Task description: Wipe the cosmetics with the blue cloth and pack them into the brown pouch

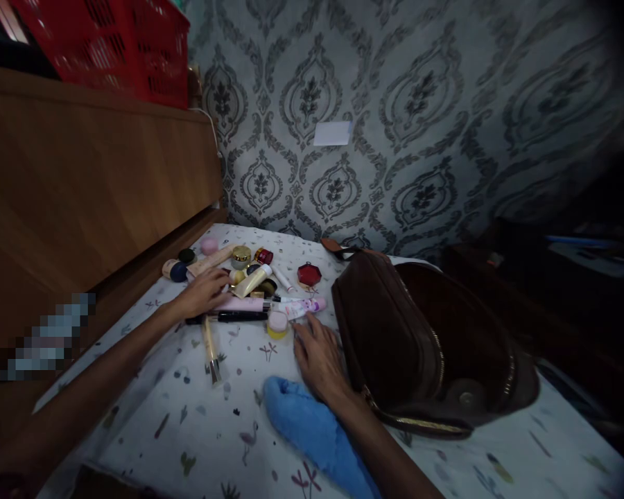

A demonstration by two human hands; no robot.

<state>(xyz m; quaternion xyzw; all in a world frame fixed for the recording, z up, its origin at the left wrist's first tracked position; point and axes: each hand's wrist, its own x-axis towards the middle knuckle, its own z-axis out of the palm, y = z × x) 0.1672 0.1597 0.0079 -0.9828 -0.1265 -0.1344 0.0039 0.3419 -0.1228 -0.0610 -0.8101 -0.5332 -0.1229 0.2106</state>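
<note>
My left hand (205, 292) lies over the left side of a cosmetics pile, fingers loosely stretched, near a small yellowish round item (236, 277) and a pink tube (242, 304). I see no object held in it. On the cloth, my right hand (319, 357) rests with fingers apart, close to a white-and-purple tube (301, 308) and a small jar with a pale lid and yellow base (277, 324). Among the pile are a cream tube (252, 280), a gold-lidded jar (240, 257) and a black stick (242, 316). A makeup brush (211, 353) lies nearer me.
A brown zippered bag (390, 333) stands right of my right hand. Blue plush fabric (312, 433) lies under my right forearm. A red faceted case (308, 274) sits behind the pile. Wooden furniture (98, 187) bearing a red basket (119, 52) borders the left; a patterned wall is behind.
</note>
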